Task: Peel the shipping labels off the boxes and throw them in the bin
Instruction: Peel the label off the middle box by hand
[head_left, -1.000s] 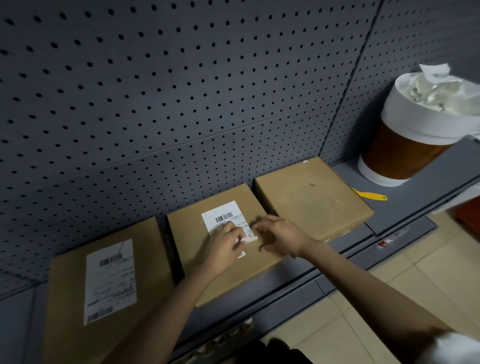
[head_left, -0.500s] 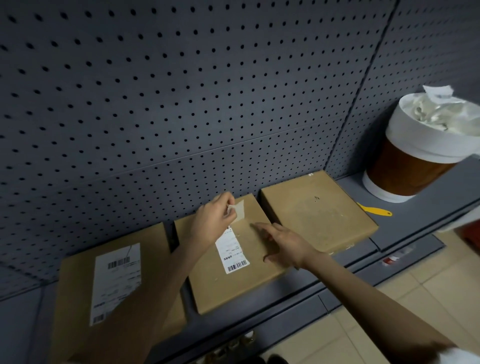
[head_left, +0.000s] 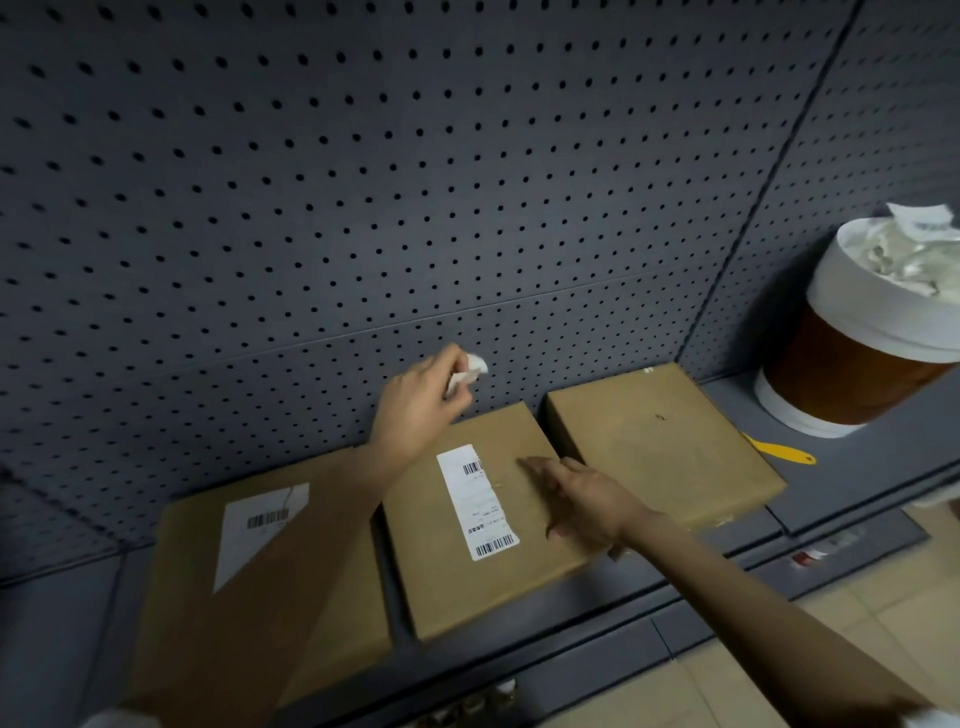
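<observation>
Three brown cardboard boxes lie side by side on a grey shelf. The middle box (head_left: 467, 571) carries a white label strip (head_left: 475, 501) with barcodes. My left hand (head_left: 415, 405) is raised above the box's far edge and pinches a torn white label piece (head_left: 467, 370). My right hand (head_left: 587, 501) rests with straight fingers on the middle box's right side. The left box (head_left: 208, 623) bears a white label (head_left: 257, 530), partly hidden by my left forearm. The right box (head_left: 660, 441) has no label. A white-rimmed brown bin (head_left: 862, 364) holding crumpled labels stands at the far right.
A grey pegboard wall (head_left: 415, 182) rises behind the boxes. A yellow scraper (head_left: 779, 449) lies on the shelf (head_left: 857, 467) between the right box and the bin. Beige floor tiles (head_left: 753, 675) show below the shelf edge.
My left hand has torn a piece off the middle box's label and lifted it up and back. My right hand has stayed on the box.
</observation>
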